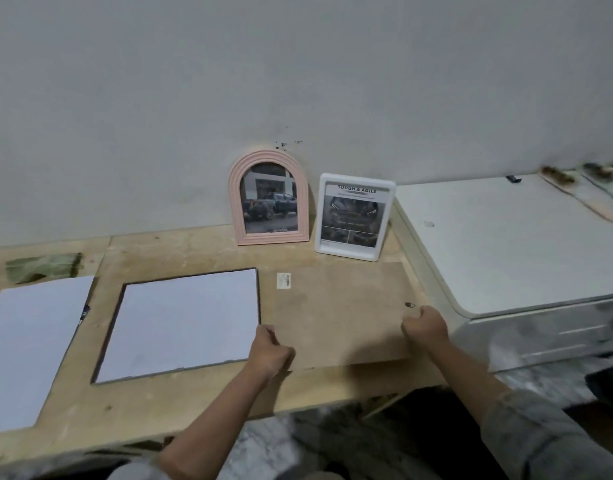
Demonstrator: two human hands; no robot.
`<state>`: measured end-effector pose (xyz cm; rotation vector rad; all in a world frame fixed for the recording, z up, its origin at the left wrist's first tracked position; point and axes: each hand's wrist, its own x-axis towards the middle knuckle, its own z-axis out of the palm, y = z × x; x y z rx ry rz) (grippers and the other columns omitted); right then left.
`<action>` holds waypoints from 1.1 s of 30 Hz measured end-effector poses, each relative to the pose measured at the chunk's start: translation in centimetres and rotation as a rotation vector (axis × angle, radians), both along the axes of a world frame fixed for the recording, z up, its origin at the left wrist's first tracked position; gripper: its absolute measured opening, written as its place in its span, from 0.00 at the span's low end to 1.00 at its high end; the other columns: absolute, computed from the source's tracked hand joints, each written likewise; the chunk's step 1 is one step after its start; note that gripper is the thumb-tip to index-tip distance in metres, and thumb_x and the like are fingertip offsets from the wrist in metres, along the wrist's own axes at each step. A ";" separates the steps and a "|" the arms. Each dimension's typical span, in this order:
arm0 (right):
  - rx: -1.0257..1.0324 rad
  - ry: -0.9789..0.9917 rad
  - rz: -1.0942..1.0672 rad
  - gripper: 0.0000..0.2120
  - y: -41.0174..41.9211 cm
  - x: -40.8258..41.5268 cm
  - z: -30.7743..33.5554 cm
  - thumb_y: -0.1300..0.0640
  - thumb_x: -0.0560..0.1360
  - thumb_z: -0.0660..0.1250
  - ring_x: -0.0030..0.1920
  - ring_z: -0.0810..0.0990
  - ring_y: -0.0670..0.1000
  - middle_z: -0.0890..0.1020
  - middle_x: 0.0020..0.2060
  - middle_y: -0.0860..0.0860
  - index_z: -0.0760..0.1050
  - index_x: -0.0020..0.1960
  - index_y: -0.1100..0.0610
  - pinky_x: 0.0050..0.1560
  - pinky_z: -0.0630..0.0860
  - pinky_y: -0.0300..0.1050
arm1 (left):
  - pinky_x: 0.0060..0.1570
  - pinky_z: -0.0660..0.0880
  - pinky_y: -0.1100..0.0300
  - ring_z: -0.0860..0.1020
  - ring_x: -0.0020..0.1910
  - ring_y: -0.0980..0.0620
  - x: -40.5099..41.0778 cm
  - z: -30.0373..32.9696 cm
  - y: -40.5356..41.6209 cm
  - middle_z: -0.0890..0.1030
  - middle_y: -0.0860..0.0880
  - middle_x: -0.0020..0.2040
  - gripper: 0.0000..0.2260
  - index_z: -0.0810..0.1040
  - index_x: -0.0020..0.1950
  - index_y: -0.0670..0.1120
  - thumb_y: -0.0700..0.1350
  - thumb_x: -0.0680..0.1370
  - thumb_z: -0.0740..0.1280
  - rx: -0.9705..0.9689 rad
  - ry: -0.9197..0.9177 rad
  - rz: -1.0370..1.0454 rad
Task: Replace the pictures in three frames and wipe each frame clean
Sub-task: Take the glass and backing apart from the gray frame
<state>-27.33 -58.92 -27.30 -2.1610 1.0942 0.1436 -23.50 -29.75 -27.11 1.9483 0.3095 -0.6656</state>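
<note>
Two hands on backing board (336,317): left hand (268,351) grasping left edge, right hand (426,325) grasping right edge, fingers curled round it. Board flat on counter (180,251), beside face-down frame (180,323). Thin, stiff, light, likely bends if levered; hold opposite edges. Long axis left-right, barcode sticker (283,280) at far-left corner.

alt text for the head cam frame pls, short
Both hands, left hand and right hand, grip opposite edges of a brown backing board lying flat on a wooden table. Beside it lies a white sheet; a pink arched frame and a white frame stand against the wall.
</note>
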 end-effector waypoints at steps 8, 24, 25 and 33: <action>0.085 -0.054 0.105 0.25 1.1 0.9 -1.3 0.60 0.71 0.64 0.60 0.74 0.61 0.75 0.60 0.60 0.67 0.66 0.64 0.56 0.72 0.47 | 0.46 0.68 0.56 0.73 0.51 0.44 -0.4 -1.1 -1.1 0.73 0.38 0.55 0.17 0.64 0.53 0.40 0.37 0.69 0.68 0.222 -0.128 0.025; -0.240 0.115 0.336 0.30 6.0 2.1 -2.5 0.61 0.66 0.67 0.72 0.56 0.64 0.55 0.71 0.66 0.62 0.66 0.63 0.71 0.57 0.56 | 0.61 0.69 0.51 0.67 0.66 0.36 -0.1 -1.7 -1.8 0.68 0.33 0.65 0.13 0.69 0.55 0.36 0.37 0.72 0.65 0.392 -0.175 -0.094; -0.332 0.067 0.387 0.30 6.8 2.5 -2.4 0.62 0.64 0.69 0.70 0.60 0.66 0.60 0.70 0.68 0.66 0.64 0.64 0.70 0.61 0.58 | 0.51 0.71 0.55 0.73 0.58 0.39 0.0 -1.4 -1.5 0.74 0.38 0.57 0.08 0.70 0.51 0.38 0.38 0.74 0.63 0.378 -0.223 -0.055; -0.266 -0.054 0.717 0.29 17.3 8.6 -1.9 0.56 0.75 0.57 0.76 0.48 0.57 0.53 0.76 0.57 0.54 0.75 0.57 0.74 0.49 0.56 | 0.54 0.67 0.65 0.76 0.58 0.46 3.8 1.4 6.2 0.79 0.43 0.58 0.13 0.76 0.61 0.38 0.38 0.77 0.62 0.307 -0.480 0.126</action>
